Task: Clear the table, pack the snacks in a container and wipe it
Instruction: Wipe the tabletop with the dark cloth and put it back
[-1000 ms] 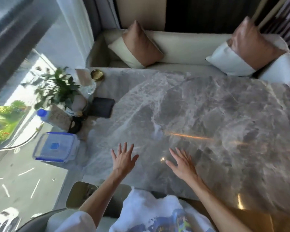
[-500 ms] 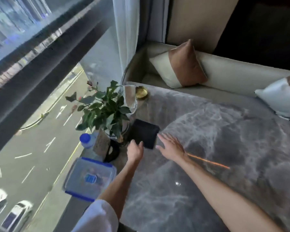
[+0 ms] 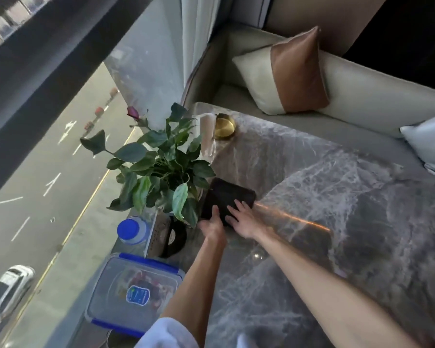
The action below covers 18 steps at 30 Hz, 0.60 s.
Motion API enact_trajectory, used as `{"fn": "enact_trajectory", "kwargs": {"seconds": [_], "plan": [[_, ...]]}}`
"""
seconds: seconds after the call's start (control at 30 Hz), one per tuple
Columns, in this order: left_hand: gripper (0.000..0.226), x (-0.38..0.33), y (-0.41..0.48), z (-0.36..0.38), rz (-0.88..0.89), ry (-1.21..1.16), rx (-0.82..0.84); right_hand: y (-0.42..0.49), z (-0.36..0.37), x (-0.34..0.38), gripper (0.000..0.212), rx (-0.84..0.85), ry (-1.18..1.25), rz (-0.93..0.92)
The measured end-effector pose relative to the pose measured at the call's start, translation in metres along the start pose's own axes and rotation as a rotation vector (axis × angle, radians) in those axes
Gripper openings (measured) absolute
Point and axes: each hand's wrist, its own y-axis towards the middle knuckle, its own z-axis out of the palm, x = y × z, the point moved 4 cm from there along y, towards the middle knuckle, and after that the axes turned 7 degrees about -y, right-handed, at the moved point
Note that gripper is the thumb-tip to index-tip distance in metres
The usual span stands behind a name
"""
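A black folded cloth (image 3: 232,193) lies on the grey marble table (image 3: 337,197) beside the potted plant. My left hand (image 3: 211,226) grips the cloth's near left edge, thumb on top. My right hand (image 3: 242,217) lies flat on its near right part with the fingers spread. A clear snack container (image 3: 133,290) with a blue-clipped lid stands shut at the table's near left corner, with coloured snacks dimly visible inside.
A leafy potted plant (image 3: 161,167) stands at the left edge, with a blue-capped bottle (image 3: 131,228) and a dark round object (image 3: 173,237) near it. A gold dish (image 3: 224,126) sits at the far corner. A sofa with cushions (image 3: 296,71) lies beyond; a window is on the left.
Both hands have left the table's near edge and reached forward and left to the black cloth. The view has swung left toward the window.
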Motion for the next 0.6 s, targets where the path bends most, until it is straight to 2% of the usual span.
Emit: {"fn": "enact_trajectory", "kwargs": {"seconds": [0.1,0.17,0.27,0.4,0.5,0.6], "plan": [[0.047,0.008,0.002,0.009,-0.103,-0.015,0.06,-0.008,0.001,-0.004,0.056,0.068,0.057,0.022],[0.043,0.011,0.001,0.013,-0.069,-0.003,0.053,-0.018,-0.002,-0.008,0.057,0.075,0.119,0.03],[0.047,0.01,-0.007,0.016,0.115,0.14,0.023,-0.047,-0.012,-0.021,0.057,-0.024,0.294,0.063],[0.041,0.0,-0.047,0.038,0.343,0.361,0.128,-0.084,-0.037,-0.041,0.053,-0.183,0.53,0.024],[0.033,-0.007,-0.098,0.063,0.588,0.608,0.196,-0.106,-0.06,-0.054,0.063,-0.256,0.895,0.033],[0.019,0.006,-0.173,0.086,0.948,0.897,0.384,-0.129,-0.074,-0.071,0.065,-0.253,1.273,-0.038]]}}
